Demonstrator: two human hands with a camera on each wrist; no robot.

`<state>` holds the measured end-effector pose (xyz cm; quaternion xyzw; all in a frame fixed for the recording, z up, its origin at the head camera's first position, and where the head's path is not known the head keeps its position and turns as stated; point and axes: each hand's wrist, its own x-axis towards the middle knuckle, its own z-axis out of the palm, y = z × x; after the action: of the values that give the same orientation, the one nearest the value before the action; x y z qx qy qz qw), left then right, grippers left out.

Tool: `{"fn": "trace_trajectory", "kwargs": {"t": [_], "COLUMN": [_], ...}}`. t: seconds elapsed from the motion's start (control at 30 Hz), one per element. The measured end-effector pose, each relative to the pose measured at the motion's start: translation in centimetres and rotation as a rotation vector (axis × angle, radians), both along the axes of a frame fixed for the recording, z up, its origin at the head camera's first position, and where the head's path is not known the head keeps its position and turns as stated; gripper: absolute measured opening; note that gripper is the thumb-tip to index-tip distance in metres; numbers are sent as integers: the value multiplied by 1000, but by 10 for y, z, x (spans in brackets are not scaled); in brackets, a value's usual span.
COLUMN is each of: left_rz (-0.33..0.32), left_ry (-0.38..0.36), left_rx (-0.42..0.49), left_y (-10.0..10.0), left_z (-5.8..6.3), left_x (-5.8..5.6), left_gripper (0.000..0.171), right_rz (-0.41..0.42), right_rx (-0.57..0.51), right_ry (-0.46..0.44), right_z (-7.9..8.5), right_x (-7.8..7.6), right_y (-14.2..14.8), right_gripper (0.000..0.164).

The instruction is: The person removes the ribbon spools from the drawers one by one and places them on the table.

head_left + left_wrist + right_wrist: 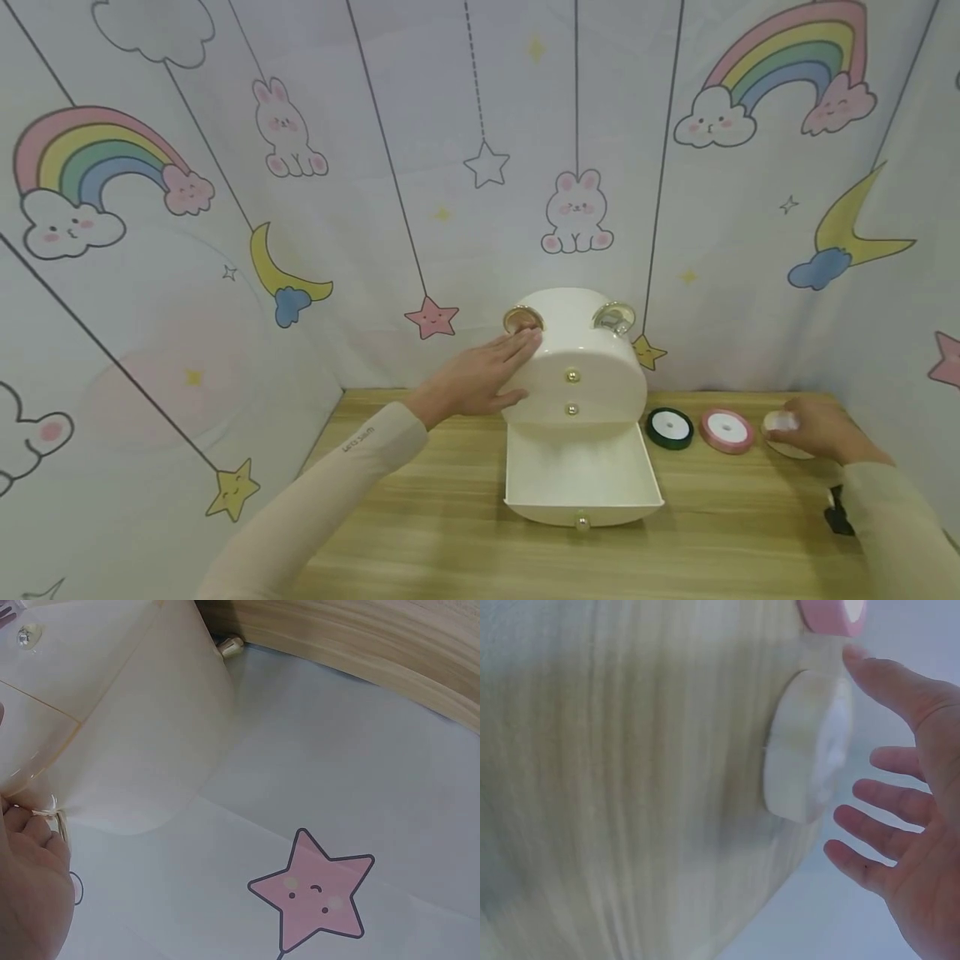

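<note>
A cream-white drawer box (607, 396) with gold round ears (615, 317) and small gold knobs stands against the back wall. Its bottom drawer (581, 467) is pulled out and bare inside. My left hand (483, 375) rests with straight fingers on the box's upper left, fingertips at the left ear. On the right, my right hand (813, 427) is over a cream ribbon roll (799, 754) lying flat on the table. The right wrist view shows its fingers spread, with the thumb near the roll's edge.
A pink ribbon roll (726, 431) and a dark green one (670, 427) lie between the box and my right hand. A small black object (837, 512) sits beside the right sleeve. Behind the wooden table (420, 533) hangs a printed cloth.
</note>
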<state>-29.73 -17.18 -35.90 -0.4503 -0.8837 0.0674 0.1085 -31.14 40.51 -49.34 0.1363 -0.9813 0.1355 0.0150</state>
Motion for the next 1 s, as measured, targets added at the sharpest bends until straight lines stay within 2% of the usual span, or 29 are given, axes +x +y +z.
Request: {"fn": "trace_trajectory", "kwargs": {"t": [0.13, 0.23, 0.57, 0.7, 0.83, 1.0], "left_rz": [8, 9, 17, 16, 14, 11], "left_ry": [-9, -7, -10, -6, -1, -8], "left_rx": [-5, -4, -21, -17, -18, -13], "left_y": [1, 1, 1, 1, 1, 1], "left_z": [-1, -1, -2, -2, -1, -1], "left_x": [-1, -2, -1, -2, -2, -1], "left_gripper": [83, 83, 83, 83, 82, 82], "right_rz": [-14, -27, -7, 27, 86, 176], "right_rx": [-19, -37, -67, -89, -96, -125], "right_ry": [9, -12, 108, 161, 243, 354], "right_z": [10, 21, 60, 70, 72, 74], "right_x": [3, 7, 23, 35, 47, 59], "right_y": [-5, -10, -45, -67, -91, -116], "right_gripper": [77, 77, 66, 55, 38, 27]}}
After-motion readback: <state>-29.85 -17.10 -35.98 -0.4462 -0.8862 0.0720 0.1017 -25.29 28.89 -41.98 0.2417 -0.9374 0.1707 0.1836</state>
